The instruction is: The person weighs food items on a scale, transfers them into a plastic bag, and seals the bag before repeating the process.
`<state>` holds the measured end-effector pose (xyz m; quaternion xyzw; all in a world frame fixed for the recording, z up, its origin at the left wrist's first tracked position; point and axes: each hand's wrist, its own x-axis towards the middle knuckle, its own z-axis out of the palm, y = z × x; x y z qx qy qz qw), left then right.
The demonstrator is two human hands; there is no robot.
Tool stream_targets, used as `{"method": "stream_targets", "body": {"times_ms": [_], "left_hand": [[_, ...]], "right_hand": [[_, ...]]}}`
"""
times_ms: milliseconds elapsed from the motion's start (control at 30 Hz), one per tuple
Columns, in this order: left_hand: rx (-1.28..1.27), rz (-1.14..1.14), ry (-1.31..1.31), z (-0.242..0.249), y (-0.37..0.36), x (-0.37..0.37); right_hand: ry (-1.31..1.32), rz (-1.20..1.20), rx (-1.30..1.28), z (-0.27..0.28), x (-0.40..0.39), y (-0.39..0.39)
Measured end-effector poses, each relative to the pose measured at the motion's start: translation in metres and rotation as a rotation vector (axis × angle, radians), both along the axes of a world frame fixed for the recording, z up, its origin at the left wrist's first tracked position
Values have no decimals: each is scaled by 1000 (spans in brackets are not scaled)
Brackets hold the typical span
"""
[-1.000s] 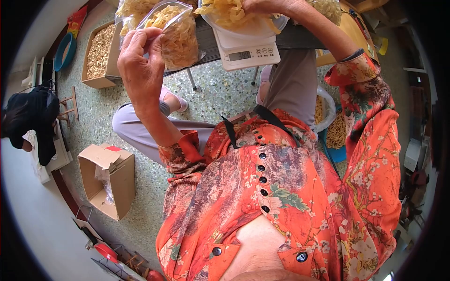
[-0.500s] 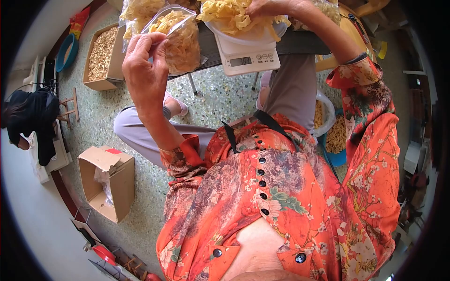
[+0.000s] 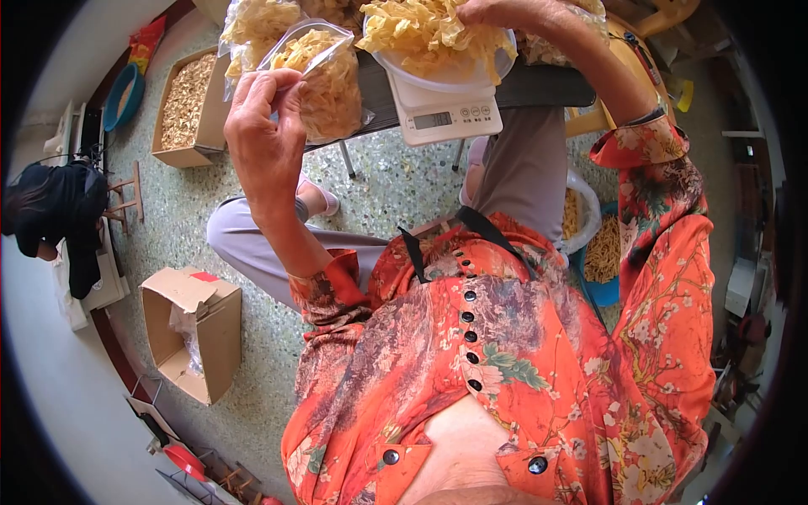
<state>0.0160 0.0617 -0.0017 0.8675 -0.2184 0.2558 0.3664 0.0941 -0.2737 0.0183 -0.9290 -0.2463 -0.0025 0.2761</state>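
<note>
My left hand [image 3: 268,126] pinches the edge of a clear zip bag [image 3: 328,93] filled with pale yellow dried pieces; the bag's mouth is open. A white bowl [image 3: 446,84] heaped with yellow dried pieces [image 3: 429,38] rests on a white kitchen scale [image 3: 446,119] with a lit display. At the bowl's right rim is my right hand [image 3: 497,12], its fingers curled down at the yellow pieces; the fingertips are partly hidden, so what they hold cannot be made out.
More filled bags [image 3: 261,21] stand at the table's back. A dark table edge [image 3: 547,87] runs beside the scale. On the floor are a box of dried pieces [image 3: 187,101], a cardboard box [image 3: 192,332] and a blue basin [image 3: 601,290]. A person in black [image 3: 55,202] is far left.
My right hand has shifted slightly left and up over the bowl's pieces. The bag, scale and my left hand appear slightly lower in view, with the left hand still at the bag's edge.
</note>
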Motion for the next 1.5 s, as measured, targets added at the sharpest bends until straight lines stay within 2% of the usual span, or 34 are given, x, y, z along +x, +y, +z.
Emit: {"method": "stream_targets", "body": {"times_ms": [100,167,333,467,533,600,800,867,933,1000,1100,1133,1200,1233,1300,1400,1500], "left_hand": [[17,2,-17,-2,3,1],[-17,-9,5,-1,3,1],[-31,-21,6,6,-3,-1],[-26,-20,7,10,-3,-1],[-33,-20,20,11,-3,0],[-15,-8,18,9,1,1],[-41,-17,24,10,1,-2],[-47,-19,22,10,2,-3],[-30,-3,24,12,-1,-4],[-41,-7,21,10,-1,-3],[-55,-14,19,8,1,-3],[-60,-18,22,8,1,-3],[-59,-20,23,9,0,-3],[-58,-23,23,9,0,-2],[-52,-19,22,8,2,-3],[-25,-6,24,10,2,-2],[-32,-10,19,9,4,-3]], "right_hand": [[-100,-117,10,-6,-8,8],[-165,-311,-62,-7,-13,16],[-259,-224,-3,-8,-14,10],[-219,-214,167,0,-19,13],[-84,-308,194,11,-23,18],[-69,-335,188,10,-21,19],[111,-258,216,20,-14,11],[235,-127,183,25,-7,4],[221,-67,144,29,-4,-4],[349,8,352,29,-3,-6],[441,2,358,37,-5,-10],[441,2,358,39,-6,-8],[348,-191,232,42,-10,-1],[348,-191,232,42,-13,2],[153,-219,122,39,-17,8],[58,-222,163,42,-19,9],[103,-247,218,40,-17,7]]}}
